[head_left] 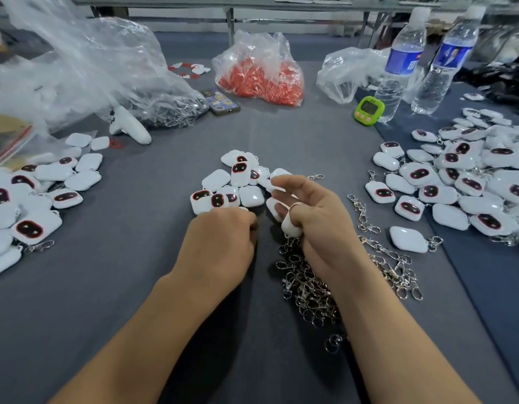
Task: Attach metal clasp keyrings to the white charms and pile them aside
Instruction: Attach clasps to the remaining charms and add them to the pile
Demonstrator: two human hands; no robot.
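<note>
Left hand (220, 243) hides its grip; right hand (316, 225) pinches white charm (291, 226).

Left hand (220, 243) fingertips tucked under (hold unclear), keyring heap (307, 290) partly beneath right hand (319, 220); right charm pile (470, 182) edge-cropped

The left arm (153, 330) and the right arm (398, 330) were bare and reached forward over the counter (135, 258), with the hands close together. The left hand (220, 243) lay with its back up and its fingers (246, 221) curled down at the tips, and it was hard to tell if they held anything. The right hand (316, 225) was turned with its palm to the left, its long fingers (284, 182) spread and a little bent, while its thumb held a white charm (291, 225).
</note>
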